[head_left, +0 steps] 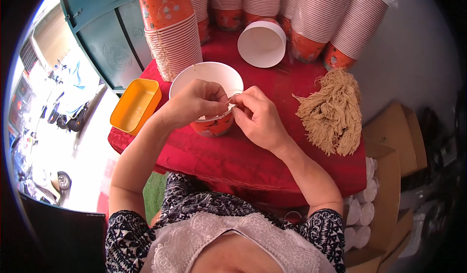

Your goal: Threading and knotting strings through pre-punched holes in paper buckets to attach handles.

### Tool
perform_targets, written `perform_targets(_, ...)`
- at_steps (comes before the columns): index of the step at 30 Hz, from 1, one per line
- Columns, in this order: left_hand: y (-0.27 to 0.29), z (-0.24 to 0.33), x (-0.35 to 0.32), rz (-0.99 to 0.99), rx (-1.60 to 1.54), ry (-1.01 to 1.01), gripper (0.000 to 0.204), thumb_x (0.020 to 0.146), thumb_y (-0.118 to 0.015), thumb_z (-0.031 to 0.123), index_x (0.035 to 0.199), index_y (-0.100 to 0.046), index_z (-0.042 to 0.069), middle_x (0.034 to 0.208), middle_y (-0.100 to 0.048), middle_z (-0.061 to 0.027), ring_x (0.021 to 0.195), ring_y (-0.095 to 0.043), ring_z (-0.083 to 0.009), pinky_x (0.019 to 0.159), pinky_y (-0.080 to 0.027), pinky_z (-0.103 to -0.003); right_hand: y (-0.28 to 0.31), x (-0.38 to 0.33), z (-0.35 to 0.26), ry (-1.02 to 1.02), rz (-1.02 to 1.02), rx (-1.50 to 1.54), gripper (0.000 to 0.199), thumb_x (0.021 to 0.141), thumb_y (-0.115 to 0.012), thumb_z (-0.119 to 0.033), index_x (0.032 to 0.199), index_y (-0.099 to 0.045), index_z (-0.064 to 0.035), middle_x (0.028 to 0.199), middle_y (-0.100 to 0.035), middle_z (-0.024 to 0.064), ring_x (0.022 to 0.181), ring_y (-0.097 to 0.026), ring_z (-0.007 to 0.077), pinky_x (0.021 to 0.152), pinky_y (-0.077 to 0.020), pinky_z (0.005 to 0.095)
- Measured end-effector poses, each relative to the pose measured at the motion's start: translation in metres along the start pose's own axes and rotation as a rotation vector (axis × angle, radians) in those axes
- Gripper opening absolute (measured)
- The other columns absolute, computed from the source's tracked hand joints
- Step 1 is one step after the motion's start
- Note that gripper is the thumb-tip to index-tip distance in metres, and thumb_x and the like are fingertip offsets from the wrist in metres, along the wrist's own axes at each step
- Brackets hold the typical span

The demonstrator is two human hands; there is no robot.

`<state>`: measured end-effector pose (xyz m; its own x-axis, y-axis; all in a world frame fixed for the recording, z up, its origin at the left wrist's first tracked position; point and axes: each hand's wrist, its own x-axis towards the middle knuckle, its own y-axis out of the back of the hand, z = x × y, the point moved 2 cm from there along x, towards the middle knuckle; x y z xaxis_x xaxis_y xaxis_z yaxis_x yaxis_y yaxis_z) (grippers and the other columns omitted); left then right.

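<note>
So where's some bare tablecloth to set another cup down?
The red tablecloth shows bare between your right hand and the beige string bundle, and in a strip before the front paper bucket. It's crowded along the back, with bagged bucket stacks, and at left, with the yellow tray and the unbagged bucket stack.

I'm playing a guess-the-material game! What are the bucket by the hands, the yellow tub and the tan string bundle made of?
Bucket: probably coated paperboard, smooth, with a thin wall and white inside.
Yellow tub: likely plastic, smooth, one solid colour with rounded corners.
Tan string bundle: matte fibre in thin, loose strands; maybe cotton or jute, I can't tell which.
</note>
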<state>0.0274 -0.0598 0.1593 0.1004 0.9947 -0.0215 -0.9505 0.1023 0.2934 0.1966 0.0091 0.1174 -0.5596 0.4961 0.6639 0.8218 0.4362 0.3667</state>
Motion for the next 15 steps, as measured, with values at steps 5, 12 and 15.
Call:
perform_targets(5,0.003,-0.003,0.001,-0.005,-0.008,-0.006,0.006,0.084,-0.066,0.005,0.085,-0.064,0.0,0.075,-0.061,0.0012,0.068,-0.055,-0.0048,0.06,-0.043,-0.02,-0.008,0.002,-0.004,-0.036,0.03,0.025,0.008,0.081,-0.063,0.003,0.09,-0.062,0.0027,0.085,-0.056,0.0107,0.07,-0.06,0.0209,0.061,-0.0491,0.0316)
perform_targets(12,0.006,-0.006,0.004,-0.059,-0.044,-0.03,0.004,0.084,-0.066,0.004,0.084,-0.064,0.0,0.073,-0.061,0.001,0.065,-0.054,-0.0054,0.058,-0.043,-0.021,-0.013,0.002,-0.011,0.015,0.127,-0.029,0.005,0.081,-0.061,0.006,0.082,-0.058,0.0023,0.078,-0.054,0.0093,0.067,-0.056,0.0193,0.058,-0.0444,0.0295)
perform_targets(15,0.007,-0.007,0.007,-0.063,0.031,-0.038,0.005,0.085,-0.064,0.004,0.083,-0.063,-0.001,0.072,-0.06,-0.0002,0.064,-0.054,-0.0063,0.058,-0.042,-0.022,-0.014,-0.002,-0.016,0.008,0.181,-0.04,0.007,0.08,-0.061,0.007,0.082,-0.059,0.0016,0.078,-0.053,0.0094,0.067,-0.055,0.0187,0.057,-0.044,0.0296)
